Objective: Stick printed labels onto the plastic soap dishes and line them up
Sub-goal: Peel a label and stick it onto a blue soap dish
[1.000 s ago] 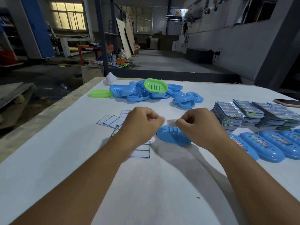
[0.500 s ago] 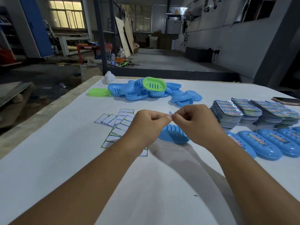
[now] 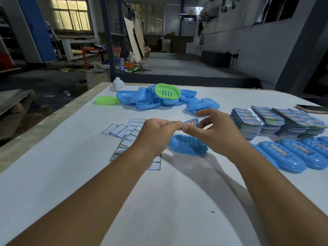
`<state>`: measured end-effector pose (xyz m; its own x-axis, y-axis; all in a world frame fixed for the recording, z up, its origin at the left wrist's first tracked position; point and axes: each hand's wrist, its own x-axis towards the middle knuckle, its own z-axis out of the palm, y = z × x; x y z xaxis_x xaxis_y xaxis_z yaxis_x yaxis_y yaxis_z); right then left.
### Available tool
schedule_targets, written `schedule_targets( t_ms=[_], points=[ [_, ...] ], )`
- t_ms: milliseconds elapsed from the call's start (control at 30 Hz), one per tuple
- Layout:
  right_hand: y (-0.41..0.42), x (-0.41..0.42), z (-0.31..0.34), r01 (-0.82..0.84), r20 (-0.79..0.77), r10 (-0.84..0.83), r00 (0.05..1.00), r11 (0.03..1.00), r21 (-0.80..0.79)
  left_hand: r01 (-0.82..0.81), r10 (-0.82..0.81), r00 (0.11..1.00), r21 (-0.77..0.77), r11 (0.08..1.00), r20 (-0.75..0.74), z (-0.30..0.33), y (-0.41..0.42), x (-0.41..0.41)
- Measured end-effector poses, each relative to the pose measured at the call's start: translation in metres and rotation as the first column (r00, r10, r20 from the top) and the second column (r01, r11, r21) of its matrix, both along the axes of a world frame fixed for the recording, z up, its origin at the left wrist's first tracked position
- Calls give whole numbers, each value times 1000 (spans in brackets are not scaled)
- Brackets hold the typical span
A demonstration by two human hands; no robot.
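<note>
White bench (image 3: 177,201): left hand (image 3: 156,132) and right hand (image 3: 211,130) both pinch a printed label (image 3: 191,122) above a blue soap dish (image 3: 188,145), right fingers partly spread.

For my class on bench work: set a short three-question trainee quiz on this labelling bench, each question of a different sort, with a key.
1. True or false: the blue soap dish lying under the hands already carries a label.
2. Multiple choice: the printed label is held by A) the left hand alone, B) both hands, C) the right hand alone.
3. Fill in: the one green dish lying on top of the pile of blue dishes is turned with its slots facing ____.

Key: 1 false, its slotted top is bare; 2 B; 3 up.
</note>
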<state>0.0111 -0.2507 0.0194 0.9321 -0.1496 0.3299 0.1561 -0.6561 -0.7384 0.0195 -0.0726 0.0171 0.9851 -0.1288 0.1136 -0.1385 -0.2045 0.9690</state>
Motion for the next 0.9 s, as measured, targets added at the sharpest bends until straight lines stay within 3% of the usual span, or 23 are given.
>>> schedule_targets(
  t_ms=[233, 500, 733, 900],
  points=[
    [-2, 3, -1, 20, 42, -19, 999, 1000, -23, 11, -11, 1000, 1, 1000, -3, 0, 0, 2],
    [2, 1, -3, 146, 128, -121, 984, 967, -207, -14, 7, 996, -88, 996, -84, -3, -1, 7],
    [-3, 5, -5, 38, 148, -29, 989, 998, -55, -53, 53, 998, -8, 999, -42, -11, 1, 14],
    [-12, 7, -3, 36, -5, -36, 999, 999, 32, -78, 72, 996, 106, 991, 59, -19, -3, 23]
  ],
)
